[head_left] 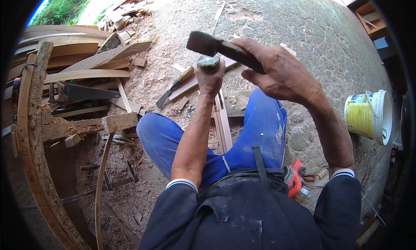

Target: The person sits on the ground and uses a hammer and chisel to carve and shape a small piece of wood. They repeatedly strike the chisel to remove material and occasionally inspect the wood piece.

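Observation:
My right hand (284, 72) is closed around the handle of a hammer (203, 43), raised with its dark, blocky head above and slightly left of my left fist. My left hand (209, 82) grips an upright chisel (209, 62); only its battered, rounded grey top shows above the fist, and the lower end is hidden. A small gap appears between the hammer head and that top. Below my left hand, a narrow wooden piece (222, 128) runs between my knees. On the ground left of that hand lies another chisel (174, 87) with a wooden handle and flat blade.
Curved boards (73, 74) are stacked at the left, with a handsaw (86, 92) on them. A rough timber frame (37, 133) stands nearer. At the right lies a white and yellow bucket (366, 116). An orange power tool (296, 178) sits by my right hip. Shavings and offcuts litter the ground.

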`<action>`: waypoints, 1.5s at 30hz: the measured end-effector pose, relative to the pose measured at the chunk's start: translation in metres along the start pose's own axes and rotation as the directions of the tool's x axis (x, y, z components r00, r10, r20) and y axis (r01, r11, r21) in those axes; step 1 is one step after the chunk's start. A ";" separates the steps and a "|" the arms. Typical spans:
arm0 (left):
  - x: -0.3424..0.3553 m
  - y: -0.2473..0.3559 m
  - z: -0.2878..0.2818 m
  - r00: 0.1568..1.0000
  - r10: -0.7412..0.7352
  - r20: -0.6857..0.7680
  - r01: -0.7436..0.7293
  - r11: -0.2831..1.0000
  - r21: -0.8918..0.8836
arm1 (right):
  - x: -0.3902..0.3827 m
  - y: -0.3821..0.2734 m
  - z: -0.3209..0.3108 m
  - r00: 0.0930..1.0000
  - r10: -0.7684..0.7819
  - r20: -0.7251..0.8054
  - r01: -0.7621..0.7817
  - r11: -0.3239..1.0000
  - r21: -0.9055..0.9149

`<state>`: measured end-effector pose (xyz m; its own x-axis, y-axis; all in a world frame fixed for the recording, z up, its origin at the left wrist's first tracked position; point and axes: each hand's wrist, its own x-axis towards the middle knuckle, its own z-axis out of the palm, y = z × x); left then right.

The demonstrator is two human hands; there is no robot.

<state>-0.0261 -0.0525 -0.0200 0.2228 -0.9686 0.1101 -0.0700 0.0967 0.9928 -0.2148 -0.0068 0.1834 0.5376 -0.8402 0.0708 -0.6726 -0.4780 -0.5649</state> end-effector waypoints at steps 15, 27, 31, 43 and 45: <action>-0.053 0.035 -0.001 0.969 0.225 -0.102 -0.196 0.952 0.233 | -0.005 0.031 0.045 0.938 0.296 0.177 -0.298 0.954 -0.019; 0.106 -0.090 0.027 0.951 -0.274 -0.143 0.286 0.956 0.071 | -0.091 0.098 0.152 0.837 0.546 -0.018 -0.504 0.784 0.362; 0.037 -0.011 0.021 0.977 0.127 -0.172 -0.098 0.981 0.170 | -0.098 0.101 0.164 0.869 0.486 -0.091 -0.451 0.855 0.257; 0.125 -0.068 0.019 0.718 -0.682 0.136 0.691 0.723 -0.024 | -0.089 0.108 0.158 0.818 0.574 -0.020 -0.550 0.793 0.261; 0.100 -0.031 -0.002 0.723 -0.512 0.464 0.668 0.690 -0.279 | -0.087 0.110 0.159 0.806 0.592 -0.014 -0.563 0.774 0.291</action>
<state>0.0002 -0.1514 -0.0397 -0.2544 -0.8559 -0.4502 0.3720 -0.5163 0.7714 -0.2547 0.0540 -0.0161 0.0282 -0.9637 -0.2654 -0.6752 0.1774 -0.7159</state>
